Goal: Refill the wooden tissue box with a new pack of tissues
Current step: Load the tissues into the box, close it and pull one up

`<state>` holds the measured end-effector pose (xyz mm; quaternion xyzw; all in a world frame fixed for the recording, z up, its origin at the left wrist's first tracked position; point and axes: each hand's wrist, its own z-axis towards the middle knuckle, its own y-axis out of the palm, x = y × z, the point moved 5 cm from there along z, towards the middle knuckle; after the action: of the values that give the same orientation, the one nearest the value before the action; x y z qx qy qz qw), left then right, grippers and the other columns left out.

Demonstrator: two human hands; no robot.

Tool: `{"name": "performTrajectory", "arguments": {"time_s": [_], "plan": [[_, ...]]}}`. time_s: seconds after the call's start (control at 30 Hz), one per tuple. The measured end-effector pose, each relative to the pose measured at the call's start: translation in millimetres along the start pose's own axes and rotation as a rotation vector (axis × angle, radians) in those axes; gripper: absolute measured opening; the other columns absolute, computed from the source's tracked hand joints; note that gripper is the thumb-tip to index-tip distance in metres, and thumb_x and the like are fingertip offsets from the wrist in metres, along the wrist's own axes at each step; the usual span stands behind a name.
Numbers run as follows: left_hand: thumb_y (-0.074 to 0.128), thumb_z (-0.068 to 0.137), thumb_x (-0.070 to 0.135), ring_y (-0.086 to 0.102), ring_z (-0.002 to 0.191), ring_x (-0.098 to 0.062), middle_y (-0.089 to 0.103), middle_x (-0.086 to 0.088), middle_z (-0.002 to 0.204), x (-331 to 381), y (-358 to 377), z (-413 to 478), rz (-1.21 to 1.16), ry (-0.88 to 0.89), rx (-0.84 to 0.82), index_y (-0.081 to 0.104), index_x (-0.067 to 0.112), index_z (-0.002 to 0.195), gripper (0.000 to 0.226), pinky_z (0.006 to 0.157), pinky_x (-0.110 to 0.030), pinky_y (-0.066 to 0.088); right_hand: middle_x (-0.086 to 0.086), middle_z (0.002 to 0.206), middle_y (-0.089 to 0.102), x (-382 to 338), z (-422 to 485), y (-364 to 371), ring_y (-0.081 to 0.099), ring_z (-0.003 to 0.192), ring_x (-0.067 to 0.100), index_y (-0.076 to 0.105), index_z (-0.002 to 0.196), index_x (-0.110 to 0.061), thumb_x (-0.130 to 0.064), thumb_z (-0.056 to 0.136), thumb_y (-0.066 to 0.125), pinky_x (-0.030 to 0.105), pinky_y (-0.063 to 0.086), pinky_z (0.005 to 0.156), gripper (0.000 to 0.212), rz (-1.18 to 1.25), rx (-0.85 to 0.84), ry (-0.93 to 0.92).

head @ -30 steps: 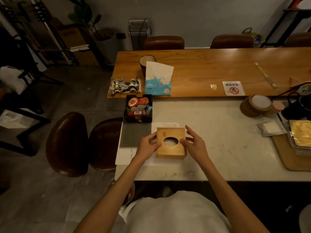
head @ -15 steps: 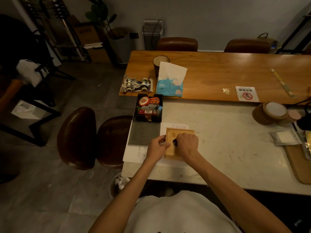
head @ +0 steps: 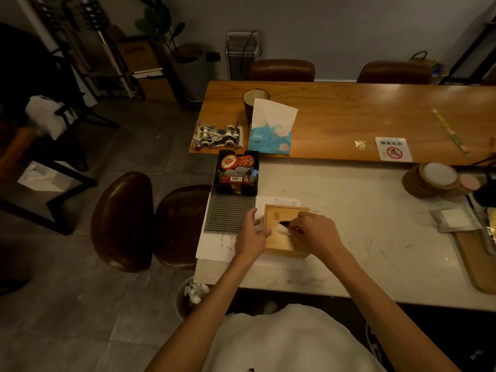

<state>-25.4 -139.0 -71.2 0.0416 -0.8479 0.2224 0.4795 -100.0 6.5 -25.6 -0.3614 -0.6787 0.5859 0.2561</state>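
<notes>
Both hands at the wooden tissue box (head: 285, 238) near the front edge of the marble tabletop (head: 362, 237)

Right hand (head: 316, 233) laid over the lid, fingers (head: 296, 229) pinched on a white tissue (head: 281, 228) at the oval opening; left hand (head: 253, 234) braced against the box's left side, fingers (head: 251, 217) loosely spread. Just left, a studded grey mat (head: 229, 213); farther back on the wooden tabletop (head: 349, 116), the new tissue pack (head: 271, 128) upright beside a toy car (head: 217, 134)
</notes>
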Motion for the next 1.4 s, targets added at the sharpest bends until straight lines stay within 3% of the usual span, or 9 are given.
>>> {"name": "performTrajectory", "arguments": {"time_s": [0.07, 0.13, 0.23, 0.43, 0.7, 0.83, 1.03, 1.23, 1.4], "plan": [[0.064, 0.089, 0.005, 0.044, 0.132, -0.019, 0.039, 0.0, 0.149, 9, 2, -2, 0.111, 0.144, -0.03, 0.034, 0.032, 0.141, 0.066, 0.105, -0.038, 0.041, -0.008, 0.086, 0.064, 12, -22, 3, 0.063, 0.077, 0.015, 0.073, 0.095, -0.032, -0.033, 0.092, 0.056, 0.027, 0.044, 0.053, 0.017, 0.09, 0.156, -0.024], [0.06, 0.09, 0.002, 0.028, 0.142, -0.02, 0.025, 0.001, 0.154, 16, 5, 0, 0.24, 0.276, -0.08, 0.045, 0.031, 0.135, 0.056, 0.108, -0.031, 0.032, -0.008, 0.082, 0.064, 16, -37, 17, 0.062, 0.073, 0.014, 0.073, 0.094, -0.03, -0.035, 0.091, 0.06, 0.032, 0.049, 0.049, 0.015, 0.165, 0.247, -0.022], [0.062, 0.09, 0.012, 0.006, 0.147, -0.021, 0.01, -0.002, 0.159, 19, 11, 8, 0.368, 0.325, -0.209, 0.061, 0.027, 0.124, 0.036, 0.118, -0.038, 0.017, -0.009, 0.076, 0.062, 19, -45, 34, 0.059, 0.066, 0.013, 0.073, 0.092, -0.028, -0.038, 0.092, 0.055, 0.031, 0.046, 0.042, 0.021, 0.19, 0.376, -0.012], [0.063, 0.092, 0.02, -0.005, 0.149, -0.024, 0.008, -0.005, 0.162, 34, 10, 16, 0.45, 0.358, -0.261, 0.072, 0.019, 0.103, 0.015, 0.119, -0.045, 0.005, -0.007, 0.071, 0.06, 17, -53, 38, 0.056, 0.06, 0.014, 0.072, 0.089, -0.026, -0.038, 0.094, 0.051, 0.029, 0.039, 0.037, 0.024, 0.174, 0.535, -0.005], [0.055, 0.095, 0.024, -0.006, 0.15, -0.032, 0.008, -0.013, 0.163, 55, 28, 10, 0.942, 0.519, -0.162, 0.073, 0.012, 0.096, 0.021, 0.119, -0.044, 0.01, -0.007, 0.07, 0.06, 17, -52, 42, 0.054, 0.059, 0.014, 0.072, 0.089, -0.026, -0.038, 0.094, 0.051, 0.027, 0.035, 0.037, 0.025, 0.171, 0.568, -0.02], [0.056, 0.095, 0.016, -0.001, 0.149, -0.035, 0.011, -0.015, 0.162, 58, 35, 7, 1.033, 0.532, -0.113, 0.068, 0.01, 0.086, 0.016, 0.115, -0.046, 0.028, -0.006, 0.07, 0.06, 18, -52, 44, 0.054, 0.059, 0.014, 0.072, 0.089, -0.025, -0.037, 0.095, 0.054, 0.027, 0.035, 0.038, 0.023, 0.165, 0.581, -0.023], [0.061, 0.091, 0.011, -0.002, 0.15, -0.035, 0.013, -0.016, 0.161, 60, 41, 6, 1.14, 0.598, -0.137, 0.068, 0.011, 0.086, 0.008, 0.111, -0.045, 0.033, -0.006, 0.072, 0.06, 18, -51, 46, 0.053, 0.06, 0.013, 0.072, 0.091, -0.025, -0.034, 0.093, 0.059, 0.026, 0.033, 0.04, 0.016, 0.154, 0.585, -0.034], [0.061, 0.087, 0.006, -0.004, 0.15, -0.036, 0.007, -0.015, 0.162, 63, 46, -3, 1.254, 0.66, -0.122, 0.068, 0.011, 0.087, 0.008, 0.116, -0.048, 0.021, -0.006, 0.072, 0.06, 18, -52, 45, 0.054, 0.061, 0.013, 0.072, 0.09, -0.025, -0.035, 0.094, 0.057, 0.026, 0.035, 0.04, 0.018, 0.154, 0.595, -0.045], [0.057, 0.091, 0.01, -0.003, 0.15, -0.036, 0.009, -0.017, 0.162, 60, 49, -5, 1.28, 0.606, -0.078, 0.067, 0.012, 0.095, 0.011, 0.119, -0.048, 0.016, -0.006, 0.071, 0.061, 17, -53, 44, 0.055, 0.059, 0.014, 0.073, 0.089, -0.024, -0.036, 0.095, 0.054, 0.027, 0.037, 0.039, 0.023, 0.168, 0.61, -0.042]]}}
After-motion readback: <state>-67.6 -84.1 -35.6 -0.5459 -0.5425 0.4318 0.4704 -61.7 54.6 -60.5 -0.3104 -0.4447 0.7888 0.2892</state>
